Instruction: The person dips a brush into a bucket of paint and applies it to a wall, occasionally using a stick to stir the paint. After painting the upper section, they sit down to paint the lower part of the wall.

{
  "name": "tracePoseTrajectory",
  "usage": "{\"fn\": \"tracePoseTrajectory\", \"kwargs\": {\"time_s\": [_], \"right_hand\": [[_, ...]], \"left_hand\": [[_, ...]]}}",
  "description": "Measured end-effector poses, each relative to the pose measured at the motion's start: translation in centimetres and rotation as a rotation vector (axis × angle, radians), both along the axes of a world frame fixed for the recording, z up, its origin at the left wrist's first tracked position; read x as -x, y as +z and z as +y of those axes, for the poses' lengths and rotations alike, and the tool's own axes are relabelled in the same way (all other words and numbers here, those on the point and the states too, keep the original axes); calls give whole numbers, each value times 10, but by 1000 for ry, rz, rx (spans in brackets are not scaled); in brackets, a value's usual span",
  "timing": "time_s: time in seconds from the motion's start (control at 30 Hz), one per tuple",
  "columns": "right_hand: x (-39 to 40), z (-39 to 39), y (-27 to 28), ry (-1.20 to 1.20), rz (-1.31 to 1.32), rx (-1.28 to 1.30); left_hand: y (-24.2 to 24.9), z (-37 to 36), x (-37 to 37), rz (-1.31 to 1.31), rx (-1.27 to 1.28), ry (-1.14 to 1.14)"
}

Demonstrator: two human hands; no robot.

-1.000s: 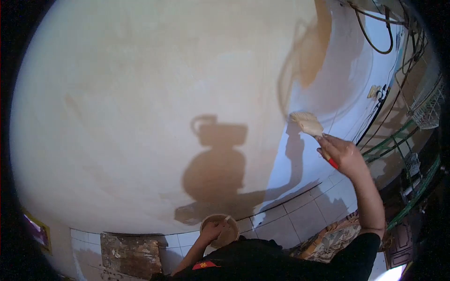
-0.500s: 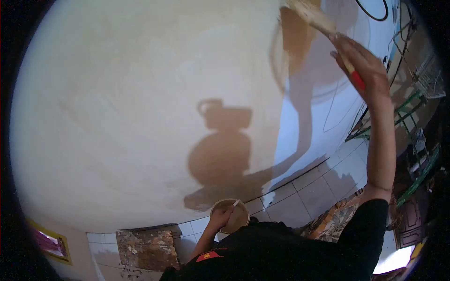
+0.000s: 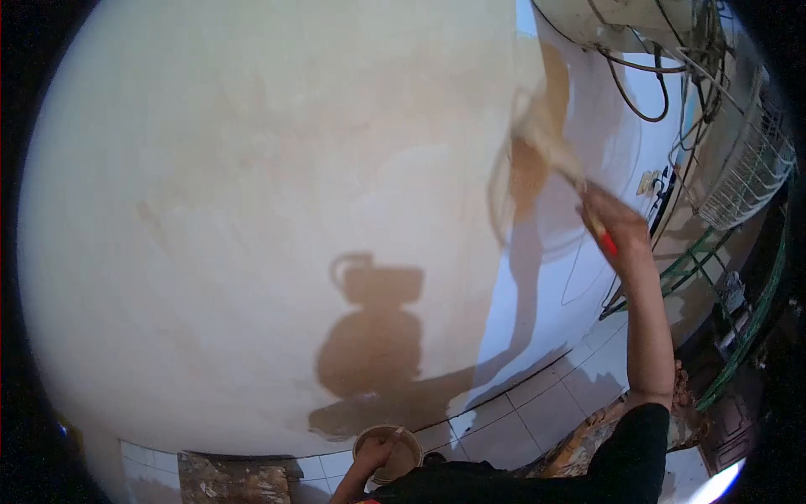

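My right hand [image 3: 617, 220] is closed round the handle of a wide brush [image 3: 550, 147], whose head is blurred and lies against or very close to the wall [image 3: 294, 185]. The wall is cream on the left, with a blue-white part on the right. My left hand [image 3: 372, 456] grips the rim of a round bucket [image 3: 403, 458] near the bottom of the view. A pale stick-like piece shows by its fingers. The bucket's contents look light brown.
At the upper right are a wire fan cage [image 3: 747, 189], hanging cables [image 3: 663, 101] and green metal bars [image 3: 697, 260]. A worn board [image 3: 235, 479] lies on the tiled floor [image 3: 495, 428] at the lower left. A patterned covered surface [image 3: 579, 445] stands below my right arm.
The view has tilted up, so the wall's shadows and the bucket sit lower. The brush in my right hand has moved down in the picture. More cables and the fan cage have come into view.
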State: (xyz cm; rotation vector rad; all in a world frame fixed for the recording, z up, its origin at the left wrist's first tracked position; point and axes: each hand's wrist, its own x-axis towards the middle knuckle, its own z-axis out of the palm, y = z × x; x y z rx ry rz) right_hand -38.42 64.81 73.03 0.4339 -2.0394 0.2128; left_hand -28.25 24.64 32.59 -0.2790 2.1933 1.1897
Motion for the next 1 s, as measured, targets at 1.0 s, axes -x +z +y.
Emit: {"fn": "tracePoseTrajectory", "kwargs": {"time_s": [1.0], "right_hand": [[7, -38, -7, -62, 45, 127]], "left_hand": [[-44, -36, -13, 65, -248, 111]]}}
